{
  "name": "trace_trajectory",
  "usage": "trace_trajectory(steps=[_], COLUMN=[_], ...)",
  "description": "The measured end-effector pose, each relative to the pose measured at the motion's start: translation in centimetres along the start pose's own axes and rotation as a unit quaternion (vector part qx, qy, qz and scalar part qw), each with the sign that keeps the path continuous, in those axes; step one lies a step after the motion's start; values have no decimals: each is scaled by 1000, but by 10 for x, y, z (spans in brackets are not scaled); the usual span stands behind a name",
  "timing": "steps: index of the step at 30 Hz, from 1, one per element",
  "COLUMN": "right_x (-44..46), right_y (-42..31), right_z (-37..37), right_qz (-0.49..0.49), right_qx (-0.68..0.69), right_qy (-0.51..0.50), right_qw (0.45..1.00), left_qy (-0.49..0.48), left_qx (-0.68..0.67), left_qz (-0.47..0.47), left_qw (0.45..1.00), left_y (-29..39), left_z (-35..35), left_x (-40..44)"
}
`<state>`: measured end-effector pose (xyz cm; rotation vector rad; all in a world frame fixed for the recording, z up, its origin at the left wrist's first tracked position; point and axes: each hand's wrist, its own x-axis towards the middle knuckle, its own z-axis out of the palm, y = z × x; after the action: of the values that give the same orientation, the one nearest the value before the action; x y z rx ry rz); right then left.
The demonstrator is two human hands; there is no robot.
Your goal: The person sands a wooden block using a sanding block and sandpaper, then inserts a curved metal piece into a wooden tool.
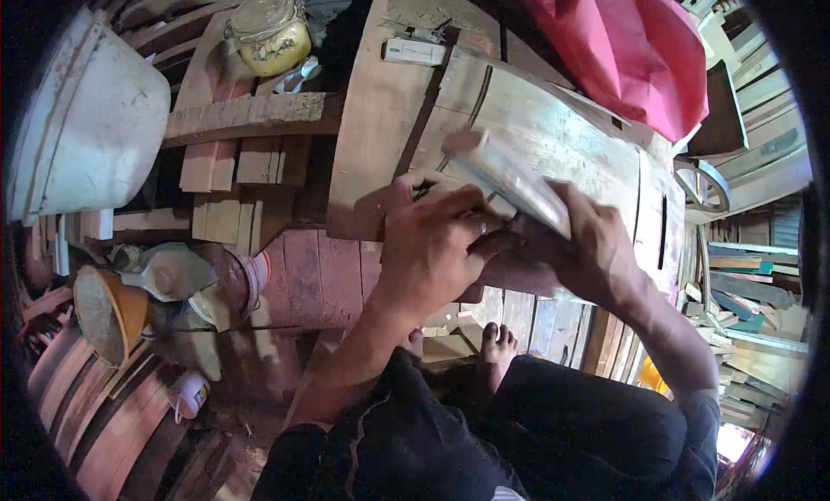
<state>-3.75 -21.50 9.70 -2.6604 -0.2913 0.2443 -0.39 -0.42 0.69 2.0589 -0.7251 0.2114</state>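
Note:
My right hand (pixel 596 246) grips one end of a pale wooden block (pixel 510 177), smeared by motion and slanting up and left over the bench. Beside it, my left hand (pixel 437 242) has its fingers bent in a pinch above the near edge of a wooden board (pixel 519 112). Something thin and dark shows by its fingers, too small to name. A ring sits on one finger. Long dark slots run across the board's worn, light surface. What lies under both hands is partly hidden.
A red cloth (pixel 622 51) drapes over the bench's far right. At left are a large white tub (pixel 104 112), a lidded jar (pixel 270 34), an orange bowl (pixel 108 315) and a small white bucket (pixel 190 393). A small white box (pixel 413 51) lies at the back. Timber scraps (pixel 752 298) pile at right.

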Motion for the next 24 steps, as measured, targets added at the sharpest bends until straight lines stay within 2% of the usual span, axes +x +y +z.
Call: trace_trajectory(steps=[1, 2, 5, 6, 9, 10, 11, 13, 15, 17, 19, 20, 23, 24], right_x=[-3, -2, 4, 3, 0, -4, -5, 2, 9, 7, -1, -3, 1, 5], right_y=[0, 0, 2, 3, 5, 1, 0, 7, 1, 3, 3, 4, 0, 4], right_z=[2, 3, -2, -2, 1, 4, 4, 2, -7, -1, 1, 5, -1, -2], right_qz=[-29, -131, -77, -77, -30, -49, -92, -96, 38, 3, -19, -86, -40, -12], right_qx=[-14, -36, -11, -11, -2, -41, -63, -26, -5, -21, -9, -38, -12, 6], right_qy=[-4, 10, 13, 13, 4, -15, -18, 12, 6, 40, 21, 23, 2, 18], right_qw=[999, 991, 997, 997, 1000, 998, 994, 995, 999, 999, 1000, 995, 999, 1000], left_qy=[24, 47, 36, -22, -1, 67, 47, 45, 25, 6, -13, 23, 24, -32], left_qx=[-12, -25, 0, 12, 14, 20, 5, 20, 7, -2, 5, 33, 34, 13], left_qz=[2, 4, 20, -18, 6, 44, 14, 28, 14, -2, 0, 22, 21, -17], left_qw=[1000, 999, 999, 1000, 1000, 997, 999, 998, 1000, 1000, 1000, 999, 999, 999], left_y=[-5, -7, -7, 0, -1, -4, -4, -1, -4, -5, -4, -2, -4, 2], left_z=[8, 13, 9, -1, -1, 2, 4, 2, 6, 4, -2, 0, 2, -5], left_x=[-5, -8, -2, -1, 0, -1, -5, 0, -1, -3, -2, -1, -1, 2])
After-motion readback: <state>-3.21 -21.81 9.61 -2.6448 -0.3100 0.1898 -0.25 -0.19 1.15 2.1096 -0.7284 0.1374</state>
